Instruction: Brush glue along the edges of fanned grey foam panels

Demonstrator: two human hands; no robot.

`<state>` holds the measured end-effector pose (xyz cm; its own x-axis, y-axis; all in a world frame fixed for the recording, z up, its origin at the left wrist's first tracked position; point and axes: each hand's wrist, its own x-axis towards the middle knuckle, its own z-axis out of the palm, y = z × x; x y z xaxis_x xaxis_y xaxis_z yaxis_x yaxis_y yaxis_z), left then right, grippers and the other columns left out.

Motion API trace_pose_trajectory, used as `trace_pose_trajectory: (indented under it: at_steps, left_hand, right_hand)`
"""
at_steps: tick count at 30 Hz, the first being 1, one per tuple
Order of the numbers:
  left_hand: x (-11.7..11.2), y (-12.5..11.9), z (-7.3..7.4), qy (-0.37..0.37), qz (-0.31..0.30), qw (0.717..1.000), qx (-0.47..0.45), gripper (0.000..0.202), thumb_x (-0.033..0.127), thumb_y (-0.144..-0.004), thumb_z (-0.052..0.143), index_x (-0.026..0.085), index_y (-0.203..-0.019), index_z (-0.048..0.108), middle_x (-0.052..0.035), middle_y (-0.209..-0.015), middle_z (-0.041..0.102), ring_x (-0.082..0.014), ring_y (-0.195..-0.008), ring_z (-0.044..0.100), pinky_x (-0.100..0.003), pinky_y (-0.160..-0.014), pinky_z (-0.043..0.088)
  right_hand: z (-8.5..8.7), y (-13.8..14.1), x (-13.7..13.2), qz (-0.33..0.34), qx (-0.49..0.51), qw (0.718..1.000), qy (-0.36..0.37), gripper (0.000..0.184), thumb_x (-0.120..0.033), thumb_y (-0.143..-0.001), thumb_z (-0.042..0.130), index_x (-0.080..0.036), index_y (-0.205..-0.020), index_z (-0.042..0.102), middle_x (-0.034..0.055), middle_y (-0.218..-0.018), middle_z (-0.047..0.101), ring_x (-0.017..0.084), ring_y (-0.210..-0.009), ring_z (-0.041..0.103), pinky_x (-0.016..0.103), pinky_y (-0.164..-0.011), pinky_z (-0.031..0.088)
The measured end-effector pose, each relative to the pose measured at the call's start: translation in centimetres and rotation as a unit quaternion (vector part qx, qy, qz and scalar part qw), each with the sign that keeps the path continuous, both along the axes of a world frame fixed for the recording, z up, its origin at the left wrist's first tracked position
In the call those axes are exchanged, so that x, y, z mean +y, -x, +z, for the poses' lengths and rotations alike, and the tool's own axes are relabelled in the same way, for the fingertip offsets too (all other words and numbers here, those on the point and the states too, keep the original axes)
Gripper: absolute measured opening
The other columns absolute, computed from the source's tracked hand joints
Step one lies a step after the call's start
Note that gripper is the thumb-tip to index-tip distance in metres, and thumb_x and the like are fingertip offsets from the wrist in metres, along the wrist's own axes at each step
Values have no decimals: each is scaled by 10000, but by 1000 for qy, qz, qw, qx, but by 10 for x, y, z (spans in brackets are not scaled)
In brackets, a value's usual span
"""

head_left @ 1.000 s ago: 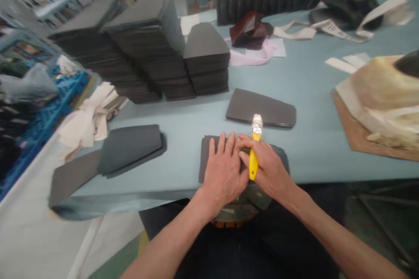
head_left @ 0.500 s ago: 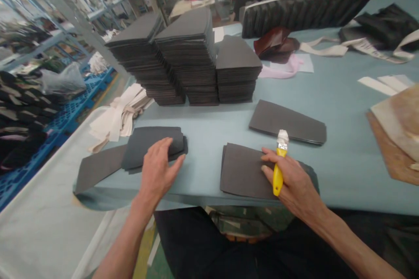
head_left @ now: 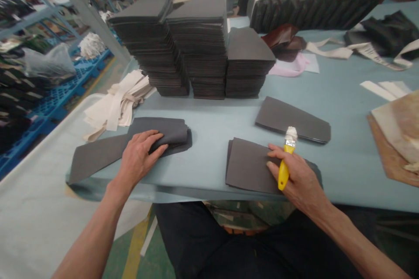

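Observation:
My left hand [head_left: 139,157] lies on a small pile of dark grey cut pieces [head_left: 170,133] at the table's front left, fingers curled over the top piece's edge. My right hand [head_left: 294,174] holds a yellow-handled brush [head_left: 284,161] with a whitish bristle head. Its fingertips press on a flat dark grey piece [head_left: 248,165] near the front edge. A second flat grey piece [head_left: 291,120] lies just beyond the brush.
Three tall stacks of grey pieces [head_left: 196,39] stand at the back of the pale blue table [head_left: 212,117]. Cream strips [head_left: 114,104] lie to the left, a tan sheet [head_left: 396,139] at the right, dark fabric and white straps [head_left: 360,45] at the back. Blue crates [head_left: 49,100] line the floor left.
My left hand left the piece in front of me, swung to the left pile and now rests on its top piece. My right hand kept the brush on the front piece.

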<state>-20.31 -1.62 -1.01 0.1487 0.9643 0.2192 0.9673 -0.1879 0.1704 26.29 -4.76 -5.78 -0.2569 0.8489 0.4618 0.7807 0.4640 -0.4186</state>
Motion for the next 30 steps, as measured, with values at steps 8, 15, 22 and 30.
trace_pose_trajectory:
  at_steps: [8, 15, 22, 30]
  left_hand:
    - [3, -1, 4, -7, 28, 998, -61, 472, 533, -1064, 428, 219, -1066, 780, -138, -1283, 800, -325, -1260, 706, -481, -1181, 526]
    - [5, -2, 14, -16, 81, 993, -82, 414, 469, -1046, 409, 231, -781, 621, -84, -805, 718, -243, -814, 676, -353, -834, 542]
    - [4, -10, 13, -61, 132, 984, -107, 349, 337, -958, 513, 194, -1154, 763, -54, -1015, 826, -239, -890, 740, -322, -865, 576]
    - [-17, -43, 15, -150, 100, 973, -143, 343, 327, -966, 535, 326, -1233, 750, 26, -1203, 820, -285, -1151, 768, -480, -1083, 604]
  right_hand:
    - [0, -2, 0, 19, -14, 1000, -5, 173, -353, -1070, 595, -249, -1195, 658, 155, -1418, 764, 327, -1231, 767, 522, -992, 625]
    - [6, 1, -2, 7, -110, 992, -62, 168, -329, -1081, 583, -237, -1190, 671, 163, -1464, 740, 379, -1217, 744, 642, -1081, 559]
    - [23, 4, -4, 15, -75, 993, -86, 141, -337, -1074, 603, -236, -1142, 675, 181, -1379, 781, 388, -1164, 780, 645, -1028, 604]
    - [154, 56, -58, 91, 234, 966, 64, 118, -448, -1099, 571, -376, -1191, 592, 52, -1161, 848, 239, -972, 844, 408, -817, 725]
